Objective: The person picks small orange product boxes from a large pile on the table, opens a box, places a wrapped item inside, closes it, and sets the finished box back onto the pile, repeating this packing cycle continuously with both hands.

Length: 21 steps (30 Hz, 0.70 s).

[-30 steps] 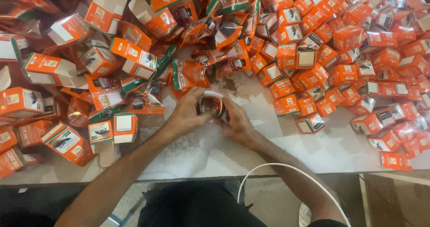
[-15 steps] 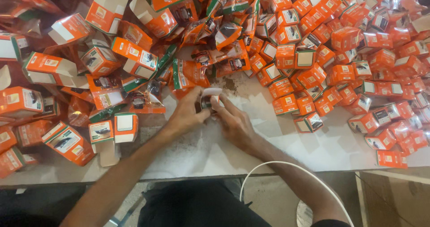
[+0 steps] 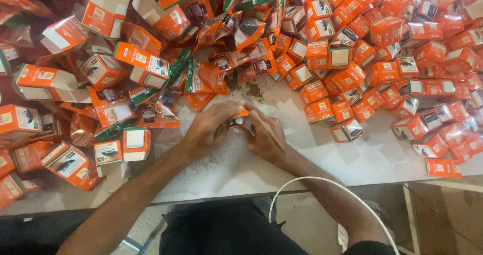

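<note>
My left hand and my right hand meet at the middle of a white table. Between their fingers they hold a small orange box, mostly hidden by the fingers. Just beyond the hands lie orange and green plastic pouches with dark parts inside. Open orange boxes lie to the left of my left hand.
A big heap of closed small orange boxes covers the right and back of the table. More boxes pile at the left. A white cable arcs over the table's near edge. A wooden crate edge shows at lower right.
Both hands stay together on the small item. The dark part seen between the fingers earlier is now covered, and an orange box face shows instead.
</note>
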Each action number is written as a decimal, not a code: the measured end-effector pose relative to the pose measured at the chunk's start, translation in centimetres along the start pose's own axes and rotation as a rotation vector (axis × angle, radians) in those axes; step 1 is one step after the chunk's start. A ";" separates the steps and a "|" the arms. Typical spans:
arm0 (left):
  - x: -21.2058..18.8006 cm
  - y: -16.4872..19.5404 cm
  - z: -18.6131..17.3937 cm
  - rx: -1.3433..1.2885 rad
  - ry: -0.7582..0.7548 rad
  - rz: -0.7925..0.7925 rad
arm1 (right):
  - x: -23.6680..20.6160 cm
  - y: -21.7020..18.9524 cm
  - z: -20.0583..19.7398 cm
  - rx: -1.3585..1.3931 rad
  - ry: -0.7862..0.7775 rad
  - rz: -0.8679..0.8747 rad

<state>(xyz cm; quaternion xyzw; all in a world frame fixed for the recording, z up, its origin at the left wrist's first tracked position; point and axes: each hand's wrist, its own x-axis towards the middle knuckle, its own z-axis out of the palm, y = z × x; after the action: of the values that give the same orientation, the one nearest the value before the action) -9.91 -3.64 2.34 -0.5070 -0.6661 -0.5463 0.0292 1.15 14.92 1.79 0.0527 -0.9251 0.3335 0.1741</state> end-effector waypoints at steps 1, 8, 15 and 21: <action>0.1 0.5 -0.6 0.047 -0.056 0.041 | -0.1 0.4 0.3 0.018 -0.003 0.058; 0.1 0.5 -0.5 0.093 -0.058 0.013 | -0.7 1.8 0.9 0.084 -0.004 0.070; -0.4 -0.6 -0.6 0.237 -0.194 0.121 | 0.0 1.6 0.4 0.072 -0.058 0.110; 0.1 1.1 -2.5 0.450 -0.300 0.169 | 1.0 0.3 -0.4 -0.046 -0.056 -0.073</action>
<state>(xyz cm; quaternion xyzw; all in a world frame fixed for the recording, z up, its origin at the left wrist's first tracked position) -10.44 -5.63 4.16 -0.6167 -0.7228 -0.2993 0.0874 0.32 15.44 2.26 0.0918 -0.9344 0.3039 0.1616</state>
